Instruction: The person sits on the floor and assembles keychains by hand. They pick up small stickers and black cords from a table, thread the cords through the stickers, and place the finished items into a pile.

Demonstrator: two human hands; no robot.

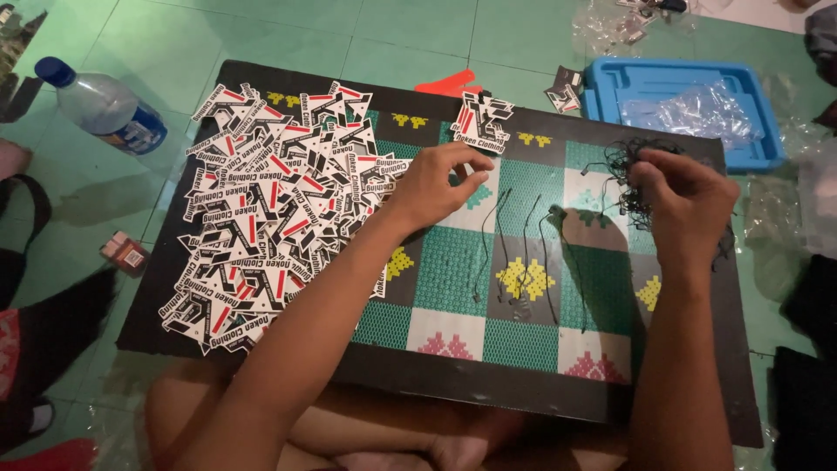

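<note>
Pinching a black string from the tangled bundle [632,179] at two o'clock, the right hand [689,205] has its fingers closed on it. The left hand [436,183], fingers curled and seemingly empty, hovers beside the tag pile [270,209] at nine o'clock. Best to draw single strings out slowly onto the board [523,349].

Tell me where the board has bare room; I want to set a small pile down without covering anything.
Freest is the near edge of the patterned board, between the forearms, below the loose black strings. The tag heap crowds its left half; the string tangle at the right hand and small tag stack above the left hand fill the far side.
</note>
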